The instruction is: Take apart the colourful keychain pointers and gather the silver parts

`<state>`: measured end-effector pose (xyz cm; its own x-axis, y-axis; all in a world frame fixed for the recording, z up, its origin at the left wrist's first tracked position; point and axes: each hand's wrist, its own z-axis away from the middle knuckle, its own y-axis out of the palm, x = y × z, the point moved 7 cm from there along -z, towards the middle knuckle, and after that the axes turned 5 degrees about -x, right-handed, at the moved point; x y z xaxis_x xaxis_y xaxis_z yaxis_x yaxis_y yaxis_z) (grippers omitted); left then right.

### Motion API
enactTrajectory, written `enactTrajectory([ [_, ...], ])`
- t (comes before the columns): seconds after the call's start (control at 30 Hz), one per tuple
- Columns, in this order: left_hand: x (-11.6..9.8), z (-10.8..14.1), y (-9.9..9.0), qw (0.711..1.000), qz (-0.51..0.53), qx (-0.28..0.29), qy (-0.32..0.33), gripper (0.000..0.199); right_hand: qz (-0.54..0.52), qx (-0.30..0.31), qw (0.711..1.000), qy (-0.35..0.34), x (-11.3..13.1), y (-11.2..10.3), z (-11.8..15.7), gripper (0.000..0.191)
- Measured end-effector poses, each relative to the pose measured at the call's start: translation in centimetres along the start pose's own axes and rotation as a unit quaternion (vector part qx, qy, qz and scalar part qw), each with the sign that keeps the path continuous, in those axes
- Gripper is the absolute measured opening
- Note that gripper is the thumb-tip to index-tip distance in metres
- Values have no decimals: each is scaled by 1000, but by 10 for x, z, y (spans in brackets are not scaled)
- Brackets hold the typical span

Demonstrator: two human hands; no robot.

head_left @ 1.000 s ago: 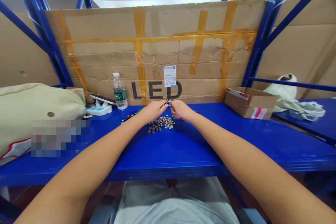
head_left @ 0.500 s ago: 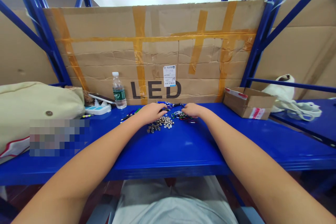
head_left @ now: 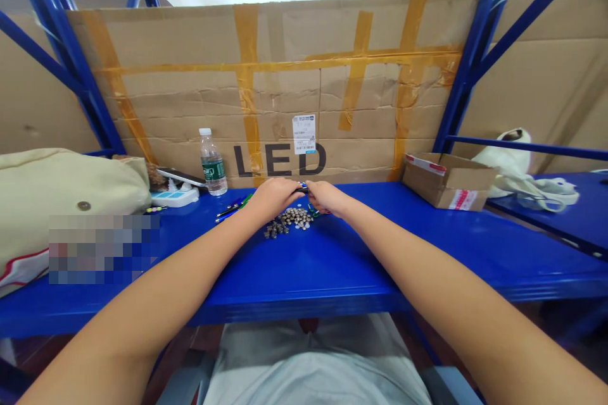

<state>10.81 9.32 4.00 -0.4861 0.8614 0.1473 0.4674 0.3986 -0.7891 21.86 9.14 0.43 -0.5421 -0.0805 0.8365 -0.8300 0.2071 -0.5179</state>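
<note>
Over the far part of the blue table [head_left: 304,266], my left hand [head_left: 278,196] is closed around a slim dark thing [head_left: 302,190], whose kind I cannot make out. My right hand [head_left: 327,196] meets it from the right, fingers pinched at the end of that thing; whether it grips something else is hidden. Just below both hands lies a heap of small round silvery pieces [head_left: 294,219], like button cells. Several pens [head_left: 232,207], blue, black and green, lie left of my left hand. Small coloured items [head_left: 313,210] show partly under my right hand.
A water bottle [head_left: 213,164] and a white power strip [head_left: 175,196] stand at the back left, beside a cream bag [head_left: 71,183]. At the back right sits an open cardboard box [head_left: 449,182]. A tall cardboard sheet [head_left: 280,95] closes off the back.
My right hand has moved left, away from the back of the coloured items, and now meets my left hand. My left hand has shifted slightly. The view has tilted a little.
</note>
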Motion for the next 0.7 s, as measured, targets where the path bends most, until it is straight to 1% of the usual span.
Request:
enactTrajectory([
  [0.1, -1, 0, -3, 999, 48, -17, -15, 25, 73, -75, 992, -74, 8, -9, -4, 44],
  [0.17, 3, 0, -3, 990, 127, -12, -61, 28, 122, -123, 977, -123, 16, -16, -4, 44],
  [0.2, 6, 0, 0, 979, 179, 5, -97, 34, 147, -141, 968, -146, 20, -18, -3, 44],
  [0.27, 11, 3, 11, 939, 290, 60, -172, 43, 194, -166, 950, -180, 26, -20, -1, 43],
  [0.3, 13, 5, 16, 916, 337, 78, -201, 41, 212, -168, 944, -189, 28, -19, 0, 43],
  [0.33, 14, 6, 19, 899, 372, 83, -217, 36, 223, -164, 942, -192, 29, -17, 0, 43],
  [0.37, 15, 5, 19, 890, 391, 76, -221, 28, 228, -156, 942, -188, 29, -15, 0, 43],
  [0.4, 16, 5, 18, 891, 395, 63, -216, 22, 230, -145, 946, -179, 27, -13, 0, 43],
  [0.47, 17, 4, 16, 904, 376, 46, -197, 18, 228, -129, 952, -156, 24, -8, -1, 44],
  [0.5, 17, 4, 16, 906, 375, 51, -192, 20, 228, -125, 954, -151, 23, -7, -1, 45],
  [0.53, 16, 4, 17, 898, 387, 63, -200, 24, 233, -124, 952, -154, 24, -5, 0, 46],
  [0.57, 17, 6, 19, 880, 414, 79, -219, 29, 243, -125, 947, -166, 26, -4, 1, 47],
  [0.67, 16, 14, 27, 791, 520, 139, -291, 37, 296, -142, 922, -204, 34, -3, 5, 45],
  [0.7, 15, 16, 28, 772, 537, 157, -302, 37, 315, -143, 915, -207, 35, -2, 6, 45],
])
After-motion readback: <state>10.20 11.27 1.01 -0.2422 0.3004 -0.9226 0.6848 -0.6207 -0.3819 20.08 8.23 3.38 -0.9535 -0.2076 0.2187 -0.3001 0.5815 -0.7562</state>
